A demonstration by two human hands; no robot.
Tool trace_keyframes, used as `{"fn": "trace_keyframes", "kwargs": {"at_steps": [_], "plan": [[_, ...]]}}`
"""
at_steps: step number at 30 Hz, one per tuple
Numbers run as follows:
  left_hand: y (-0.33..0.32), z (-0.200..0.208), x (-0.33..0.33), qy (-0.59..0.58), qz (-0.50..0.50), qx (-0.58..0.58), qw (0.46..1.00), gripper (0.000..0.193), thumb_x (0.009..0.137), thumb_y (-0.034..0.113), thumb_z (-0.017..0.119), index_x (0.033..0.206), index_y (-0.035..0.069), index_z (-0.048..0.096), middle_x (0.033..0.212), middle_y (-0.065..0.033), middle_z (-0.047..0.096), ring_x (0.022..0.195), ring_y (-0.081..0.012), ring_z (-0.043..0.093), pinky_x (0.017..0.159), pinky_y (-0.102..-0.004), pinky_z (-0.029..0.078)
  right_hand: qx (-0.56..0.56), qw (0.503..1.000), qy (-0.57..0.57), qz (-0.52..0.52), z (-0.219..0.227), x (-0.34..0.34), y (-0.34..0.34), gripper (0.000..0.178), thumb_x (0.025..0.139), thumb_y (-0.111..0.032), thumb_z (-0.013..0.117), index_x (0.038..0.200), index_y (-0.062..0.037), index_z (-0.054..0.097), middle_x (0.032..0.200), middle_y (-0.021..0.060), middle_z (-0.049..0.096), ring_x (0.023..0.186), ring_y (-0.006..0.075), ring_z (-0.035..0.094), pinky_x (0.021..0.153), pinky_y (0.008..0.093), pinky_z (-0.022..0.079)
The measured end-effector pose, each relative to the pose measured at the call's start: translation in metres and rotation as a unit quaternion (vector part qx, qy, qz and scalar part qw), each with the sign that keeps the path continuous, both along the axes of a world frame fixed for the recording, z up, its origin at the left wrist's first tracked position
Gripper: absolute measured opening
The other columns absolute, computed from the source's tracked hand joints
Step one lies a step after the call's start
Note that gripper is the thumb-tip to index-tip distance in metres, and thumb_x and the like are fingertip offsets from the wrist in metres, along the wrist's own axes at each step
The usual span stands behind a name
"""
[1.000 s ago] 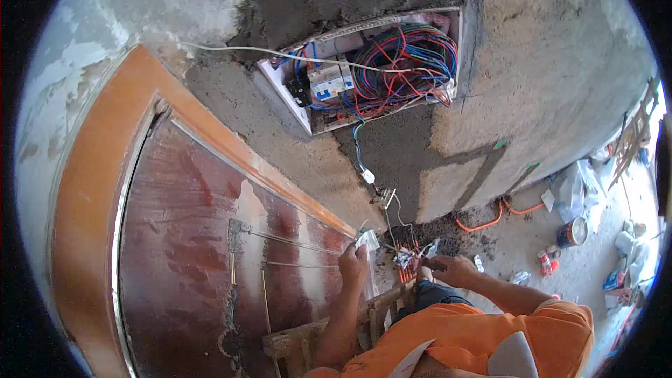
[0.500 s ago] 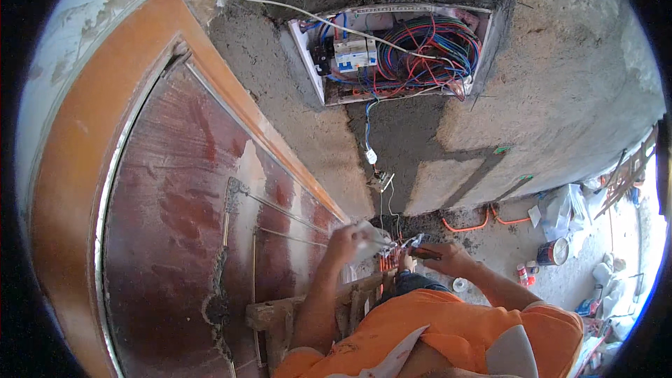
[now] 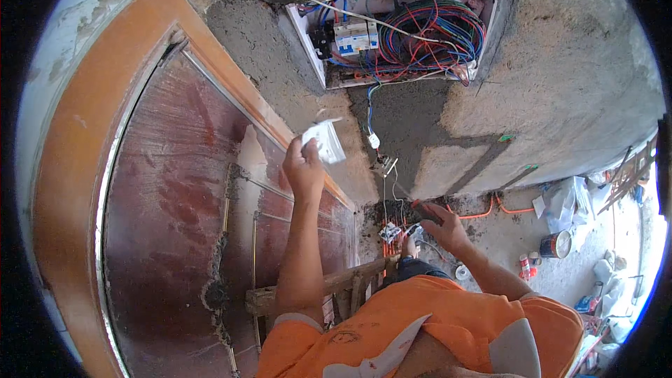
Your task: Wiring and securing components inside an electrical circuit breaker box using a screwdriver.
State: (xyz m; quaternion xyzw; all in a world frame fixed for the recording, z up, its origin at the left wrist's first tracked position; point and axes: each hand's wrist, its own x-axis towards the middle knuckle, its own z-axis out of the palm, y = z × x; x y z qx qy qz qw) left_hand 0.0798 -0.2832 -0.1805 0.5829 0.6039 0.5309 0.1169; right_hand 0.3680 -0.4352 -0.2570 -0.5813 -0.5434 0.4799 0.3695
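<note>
My left hand point(image 3: 304, 168) is raised beside the door frame. Pinched between its thumb and fingers is a white, flat, squarish piece point(image 3: 324, 143), smeared by motion, so I cannot tell its kind. Lower and to the right, my right hand point(image 3: 451, 232) is closed round the dark reddish handle of a screwdriver point(image 3: 428, 213), whose thin shaft is faint against the wall. Between the hands, a white plug or socket point(image 3: 373, 141) hangs on blue and white wires from the wall box. Below it dangles a small metal-and-white fitting point(image 3: 386, 166).
Above, a recessed distribution box point(image 3: 430, 35) holds breakers point(image 3: 355, 38) and coiled wires. A dark red door point(image 3: 175, 203) with an orange frame point(image 3: 77, 133) stands at left. Wooden slats point(image 3: 280, 299) are beside my body. Orange conduits point(image 3: 483, 213), a paint can point(image 3: 556, 245) and plastic bags point(image 3: 568, 203) lie at right.
My left hand has swung up and left with the white piece, away from the right hand. My right hand has risen slightly, with the screwdriver now tilted upward.
</note>
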Motion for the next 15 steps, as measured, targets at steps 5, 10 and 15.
{"fn": "trace_keyframes", "kwargs": {"at_steps": [5,10,15], "plan": [[0.003,-0.012,0.005,0.223,-0.098,0.105,0.964,0.012,0.075,0.006,0.061,0.085,-0.001,0.059,0.099,-0.0170,0.062,0.094,-0.0357,0.058,0.079,-0.0412,0.046,0.051,0.998,-0.003,0.036,-0.006,-0.005,0.005,0.049,0.079,-0.019,0.066,0.123,-0.0013,0.053,0.099,0.0150,0.066,0.088,0.0171,0.063,0.079,0.0305,0.049],[-0.003,-0.049,-0.002,0.254,-0.102,-0.155,0.949,0.009,0.072,0.007,0.062,0.080,0.005,0.062,0.081,-0.0151,0.063,0.083,-0.0339,0.059,0.071,-0.0439,0.046,0.031,0.993,-0.095,0.066,0.002,-0.007,0.023,0.045,0.079,-0.021,0.064,0.118,-0.0008,0.056,0.103,0.0152,0.066,0.093,0.0194,0.065,0.081,0.0319,0.049],[-0.024,-0.074,-0.018,0.277,-0.125,-0.241,0.922,0.006,0.078,0.009,0.062,0.082,0.004,0.064,0.081,-0.0148,0.063,0.081,-0.0354,0.058,0.072,-0.0444,0.046,0.019,0.996,-0.067,0.052,0.005,-0.001,0.002,0.043,0.081,-0.020,0.063,0.119,-0.0018,0.056,0.106,0.0143,0.065,0.098,0.0184,0.063,0.087,0.0304,0.047]]}}
